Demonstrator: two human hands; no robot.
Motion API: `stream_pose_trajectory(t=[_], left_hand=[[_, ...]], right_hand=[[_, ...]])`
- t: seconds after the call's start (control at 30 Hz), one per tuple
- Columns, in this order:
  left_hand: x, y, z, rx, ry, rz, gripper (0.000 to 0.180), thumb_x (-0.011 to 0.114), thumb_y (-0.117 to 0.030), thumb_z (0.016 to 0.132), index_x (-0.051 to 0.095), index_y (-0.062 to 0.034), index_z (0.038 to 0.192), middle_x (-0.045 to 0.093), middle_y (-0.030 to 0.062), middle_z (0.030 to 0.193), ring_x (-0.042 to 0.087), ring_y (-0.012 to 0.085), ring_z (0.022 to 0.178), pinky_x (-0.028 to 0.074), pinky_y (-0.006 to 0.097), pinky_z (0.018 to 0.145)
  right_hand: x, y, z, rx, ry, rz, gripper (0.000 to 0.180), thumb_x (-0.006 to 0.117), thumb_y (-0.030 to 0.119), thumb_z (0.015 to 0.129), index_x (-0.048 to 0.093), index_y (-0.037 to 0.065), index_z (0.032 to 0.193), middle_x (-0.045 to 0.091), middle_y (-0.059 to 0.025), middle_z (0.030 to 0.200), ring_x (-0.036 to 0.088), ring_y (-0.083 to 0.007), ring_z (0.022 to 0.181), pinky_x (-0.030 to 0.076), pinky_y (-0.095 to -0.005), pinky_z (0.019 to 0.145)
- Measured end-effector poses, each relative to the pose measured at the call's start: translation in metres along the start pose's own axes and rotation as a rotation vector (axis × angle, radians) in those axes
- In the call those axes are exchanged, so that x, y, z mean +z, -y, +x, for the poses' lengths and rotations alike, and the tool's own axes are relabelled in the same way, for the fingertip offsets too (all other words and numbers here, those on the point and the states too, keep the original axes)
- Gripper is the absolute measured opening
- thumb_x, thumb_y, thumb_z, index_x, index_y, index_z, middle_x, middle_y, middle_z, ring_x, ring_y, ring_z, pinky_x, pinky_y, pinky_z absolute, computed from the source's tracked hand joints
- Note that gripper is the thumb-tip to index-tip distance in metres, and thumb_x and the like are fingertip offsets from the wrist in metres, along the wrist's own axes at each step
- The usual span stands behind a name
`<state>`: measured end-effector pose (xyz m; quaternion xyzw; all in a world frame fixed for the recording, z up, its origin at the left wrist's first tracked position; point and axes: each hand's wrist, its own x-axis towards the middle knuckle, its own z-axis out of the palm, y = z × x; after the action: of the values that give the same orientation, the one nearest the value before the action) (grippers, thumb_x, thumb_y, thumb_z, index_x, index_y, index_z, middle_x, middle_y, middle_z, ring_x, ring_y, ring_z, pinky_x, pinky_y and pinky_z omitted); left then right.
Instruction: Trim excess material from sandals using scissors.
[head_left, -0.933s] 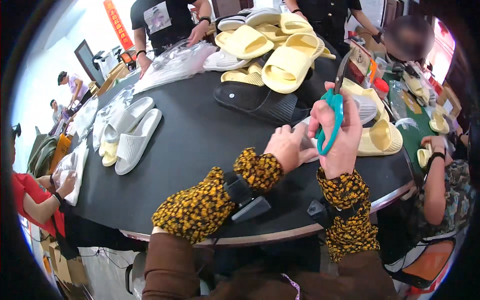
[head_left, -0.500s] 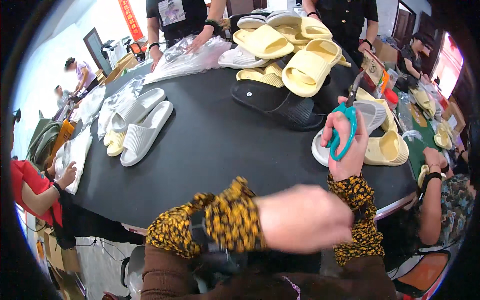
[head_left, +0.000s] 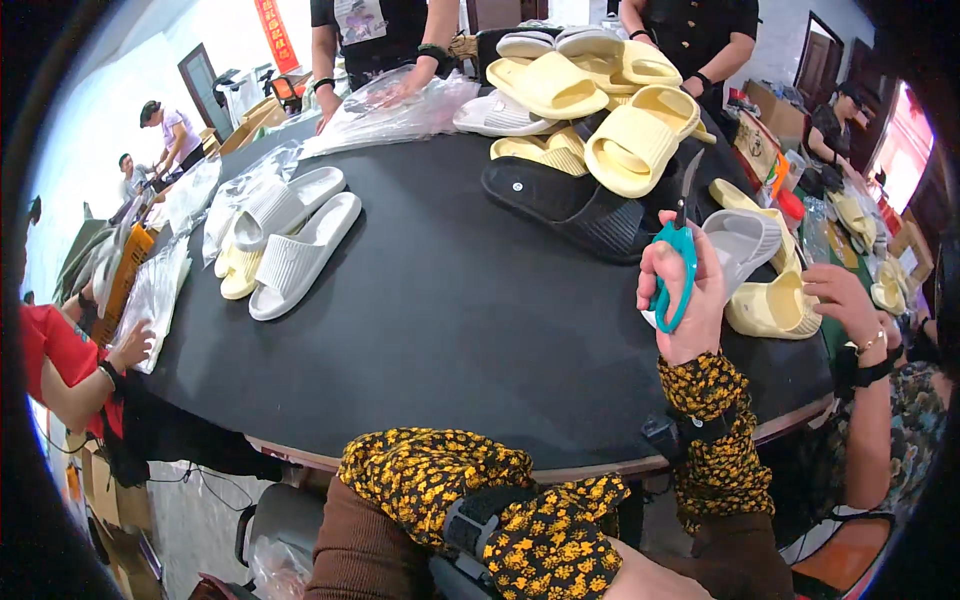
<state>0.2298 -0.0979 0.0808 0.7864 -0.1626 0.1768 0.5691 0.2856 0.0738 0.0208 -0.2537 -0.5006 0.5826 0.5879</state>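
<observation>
Standing blade-up over the black tabletop (head_left: 440,320), the teal-handled metal scissors (head_left: 682,238) appear light, rigid, best held by the loops (head_left: 689,278), where the right hand (head_left: 697,305) is clamped; the cropped left hand's (head_left: 650,580) grip cannot be determined.

So the table (head_left: 450,330) has a big matte black top with a brownish edge, running way out left of the right hand's fingers (head_left: 649,285). Just behind and right of those fingers there's a gray slipper (head_left: 742,240), with a yellow slipper (head_left: 775,312) just to the right. Straight beyond the fingers is a slipper heap (head_left: 630,155), mostly yellow and gray, with a black slipper (head_left: 545,198) at the bottom. Clear plastic bags (head_left: 390,118) are spread farther off, beyond and to the left. Well left of the fingers sit two gray slippers (head_left: 305,262) plus a pale yellow one (head_left: 240,272), and more plastic packaging (head_left: 165,300) lies past those.
</observation>
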Motion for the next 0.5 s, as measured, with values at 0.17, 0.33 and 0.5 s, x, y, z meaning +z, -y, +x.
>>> stream_pose_trajectory(t=[0.17, 0.33, 0.5], left_hand=[[0.0053, 0.0063, 0.0018, 0.02, -0.045, 0.012, 0.022, 0.047, -0.022, 0.088, 0.051, -0.0002, 0.089, 0.051, 0.0216, 0.084, 0.054, 0.0403, 0.081, 0.044, 0.047, 0.067], [0.0014, 0.0011, -0.0002, -0.03, -0.033, 0.039, 0.021, 0.049, -0.022, 0.085, 0.051, -0.0011, 0.088, 0.051, 0.0219, 0.084, 0.054, 0.0404, 0.08, 0.044, 0.047, 0.066], [0.0, 0.0035, 0.0028, 0.012, 0.005, 0.049, 0.021, 0.051, -0.023, 0.084, 0.052, -0.0022, 0.087, 0.051, 0.022, 0.083, 0.054, 0.0406, 0.079, 0.044, 0.047, 0.065]], right_hand=[[-0.0022, 0.0008, -0.0017, 0.023, 0.0, -0.027, 0.042, 0.065, 0.016, 0.081, 0.047, 0.005, 0.116, 0.053, -0.0038, 0.075, 0.051, -0.0082, 0.053, 0.041, -0.0219, 0.044], [-0.0017, -0.0008, -0.0005, 0.044, -0.001, -0.054, 0.042, 0.065, 0.015, 0.08, 0.047, 0.004, 0.117, 0.053, -0.0043, 0.076, 0.051, -0.0082, 0.052, 0.041, -0.0213, 0.044], [-0.0005, 0.0009, 0.0009, 0.044, -0.004, -0.068, 0.043, 0.065, 0.015, 0.08, 0.047, 0.003, 0.117, 0.053, -0.005, 0.077, 0.05, -0.008, 0.052, 0.041, -0.0207, 0.043]])
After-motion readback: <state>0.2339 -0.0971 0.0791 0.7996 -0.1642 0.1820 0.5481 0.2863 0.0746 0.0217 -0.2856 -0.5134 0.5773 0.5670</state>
